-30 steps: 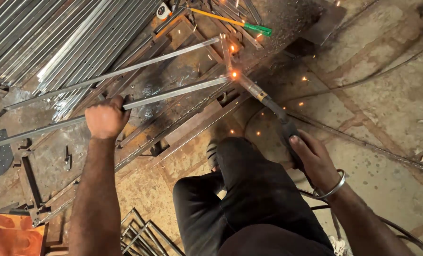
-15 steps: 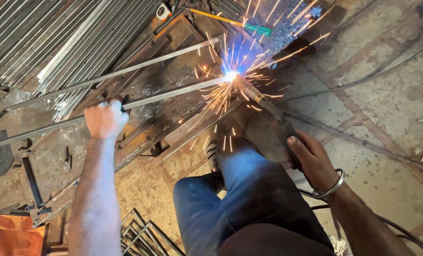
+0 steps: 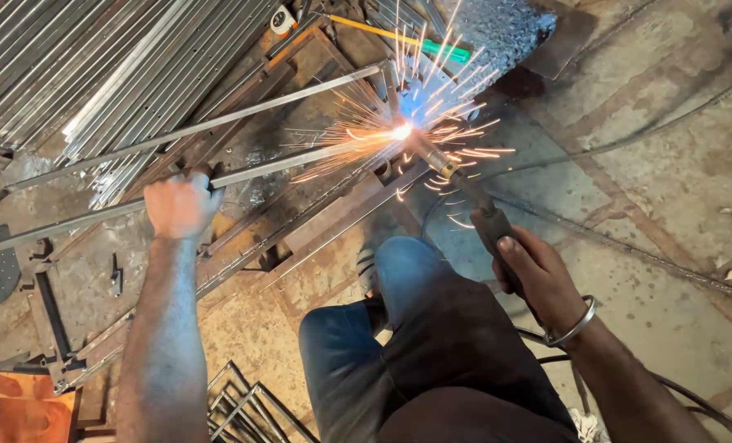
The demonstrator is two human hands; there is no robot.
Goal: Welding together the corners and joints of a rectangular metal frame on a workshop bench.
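Note:
My left hand [image 3: 181, 203] grips a long square steel bar [image 3: 300, 160] that lies across a rusty metal jig on the floor. A second bar [image 3: 218, 123] runs parallel above it, joined to it by a short upright piece [image 3: 390, 86]. In my right hand [image 3: 542, 275] is a welding electrode holder [image 3: 489, 221]. Its rod tip touches the joint at the bar's end, where a bright arc [image 3: 403, 130] throws sparks. A metal bangle circles my right wrist. My bent knee in blue jeans [image 3: 399, 279] is between the arms.
A stack of steel bars [image 3: 95, 66] fills the upper left. A yellow rod with a green handle [image 3: 415, 41] lies at the top. A cable [image 3: 628, 139] crosses the stone floor on the right. Bent frames [image 3: 243, 406] and an orange block [image 3: 13, 406] lie bottom left.
One second ago only a small glow showed at the joint. The arc then flared, and now sparks spray wide. Both hands have stayed in place.

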